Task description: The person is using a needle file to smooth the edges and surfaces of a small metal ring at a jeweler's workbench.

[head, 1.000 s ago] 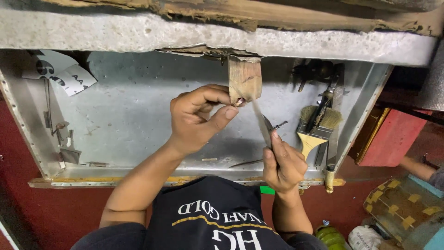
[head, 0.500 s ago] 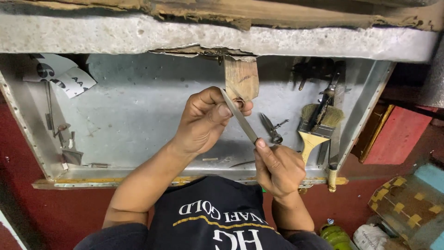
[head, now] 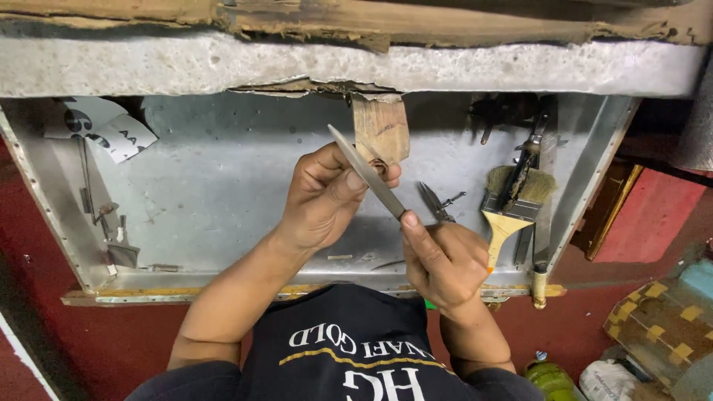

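Head view looks down on a shallow, dull grey sheet-metal tray [head: 223, 200] with riveted rims, scratched and stained, set under a rough, pitted concrete ledge [head: 445, 67] topped by splintered brown wood. At the far middle of the tray, a small worn wooden peg [head: 382, 126] with coarse grain juts down from the ledge.

The left hand [head: 327, 197] is curled shut, fingers and thumb pinching a small metal ring [head: 379, 167] against the near end of the peg. The right hand [head: 445, 260] is closed around the handle end of a slim, tapered grey metal file [head: 368, 172], forefinger stretched along the blade; the file slants up and left across the left thumb, its flat resting at the ring, tip pointing far-left.

Right of the hands, a small pair of steel pliers [head: 434, 202] lies on the tray, beside a flat paintbrush [head: 512, 204] with tan bristles, metal ferrule and pale yellow wooden handle. At the far left lies a crumpled white paper scrap [head: 111, 130].
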